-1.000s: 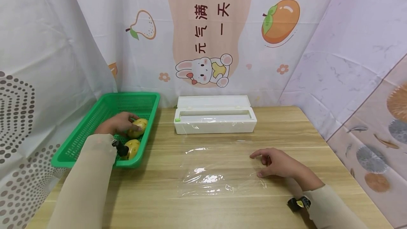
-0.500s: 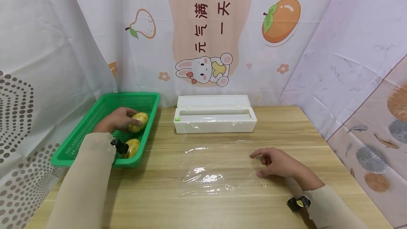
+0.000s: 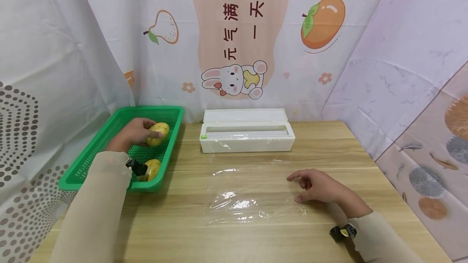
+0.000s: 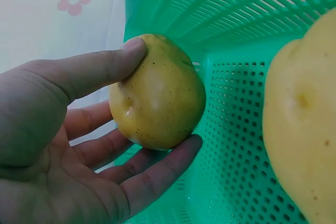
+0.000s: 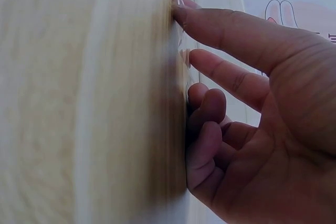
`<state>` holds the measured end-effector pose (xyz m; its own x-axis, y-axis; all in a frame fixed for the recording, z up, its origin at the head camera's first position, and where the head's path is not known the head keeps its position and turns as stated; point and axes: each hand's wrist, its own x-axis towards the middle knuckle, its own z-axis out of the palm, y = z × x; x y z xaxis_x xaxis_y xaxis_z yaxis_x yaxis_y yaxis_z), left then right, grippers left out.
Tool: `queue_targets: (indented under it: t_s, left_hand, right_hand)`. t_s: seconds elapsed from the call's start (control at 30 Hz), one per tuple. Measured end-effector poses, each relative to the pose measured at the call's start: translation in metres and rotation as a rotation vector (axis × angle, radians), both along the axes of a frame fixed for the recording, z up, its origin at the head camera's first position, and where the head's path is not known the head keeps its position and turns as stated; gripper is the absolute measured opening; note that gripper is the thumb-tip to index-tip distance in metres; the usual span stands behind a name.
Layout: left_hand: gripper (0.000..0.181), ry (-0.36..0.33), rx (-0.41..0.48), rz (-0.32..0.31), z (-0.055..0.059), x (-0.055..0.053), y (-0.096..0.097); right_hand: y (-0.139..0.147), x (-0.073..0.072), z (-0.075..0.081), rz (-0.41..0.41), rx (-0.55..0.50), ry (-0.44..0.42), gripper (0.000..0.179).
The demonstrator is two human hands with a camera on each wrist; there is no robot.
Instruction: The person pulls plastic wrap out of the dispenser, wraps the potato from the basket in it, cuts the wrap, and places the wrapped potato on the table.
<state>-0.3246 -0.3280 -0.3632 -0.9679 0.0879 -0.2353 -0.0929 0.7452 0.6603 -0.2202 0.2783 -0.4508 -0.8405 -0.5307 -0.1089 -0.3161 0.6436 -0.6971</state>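
Note:
My left hand [image 3: 137, 131] holds a yellow potato [image 3: 159, 134] between thumb and fingers, over the green basket [image 3: 179, 127]. In the left wrist view the thumb lies on the potato's upper side and the fingers reach under it. A second potato [image 3: 152, 169] sits in the basket's near end, partly hidden by the wrist camera. On the table, my right hand [image 3: 319, 188] rests at the right side of a sheet of clear plastic wrap [image 3: 234, 194]. Its thumb and index fingertips touch the film, apart from each other, while the other fingers are curled beneath the palm.
The wrap runs forward from a white cling film dispenser [image 3: 246, 145] with its lid [image 3: 245, 115] raised, at the back of the wooden table [image 3: 175, 234]. Printed curtains [image 3: 292, 52] stand behind and on both sides.
My left hand has lifted the potato and moved slightly away toward the back of the basket. The right hand and the wrap have stayed in place.

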Motion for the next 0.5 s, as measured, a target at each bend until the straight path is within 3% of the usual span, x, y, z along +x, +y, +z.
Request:
queue_targets:
  t_s: [0.3,0.5]
  left_hand:
    - [0.084,0.047,0.052,0.063,0.01,0.004,0.004]
    - [0.087,0.109,0.187,0.13,0.024,0.016,0.012]
  right_hand:
    - [0.001,0.0,-0.002,-0.001,0.0,0.003,0.055]
    - [0.001,0.0,-0.001,-0.001,0.006,0.011,0.055]
